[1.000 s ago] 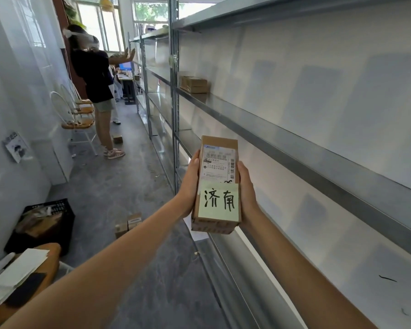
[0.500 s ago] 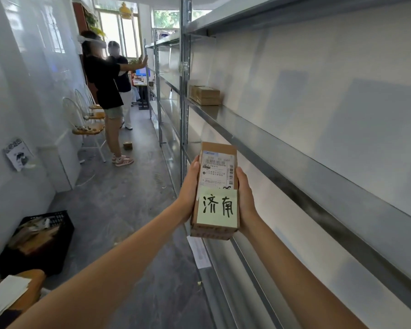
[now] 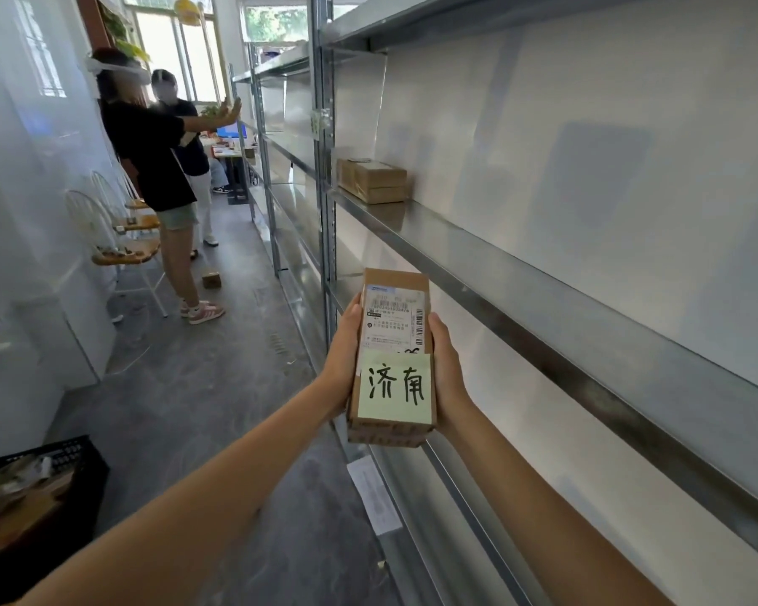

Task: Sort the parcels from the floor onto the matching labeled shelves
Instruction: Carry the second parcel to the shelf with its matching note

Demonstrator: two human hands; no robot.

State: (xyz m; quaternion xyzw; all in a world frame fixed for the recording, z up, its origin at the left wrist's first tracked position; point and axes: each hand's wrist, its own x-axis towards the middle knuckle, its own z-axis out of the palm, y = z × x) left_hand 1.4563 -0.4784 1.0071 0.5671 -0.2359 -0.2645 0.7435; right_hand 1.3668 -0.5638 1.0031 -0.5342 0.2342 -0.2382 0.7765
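You hold the parcel [image 3: 392,356] in the middle of the frame.
Your left hand [image 3: 344,349] and right hand [image 3: 447,373] squeeze its sides. Pick the wrong shelf [image 3: 521,273] at right, and it lands under the wrong label.

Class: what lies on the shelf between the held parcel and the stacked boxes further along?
Nothing: in the head view, the shelf runs bare from the held parcel to the stacked boxes.

Head view, forward-down along aisle beside shelving [image 3: 543,295], close.
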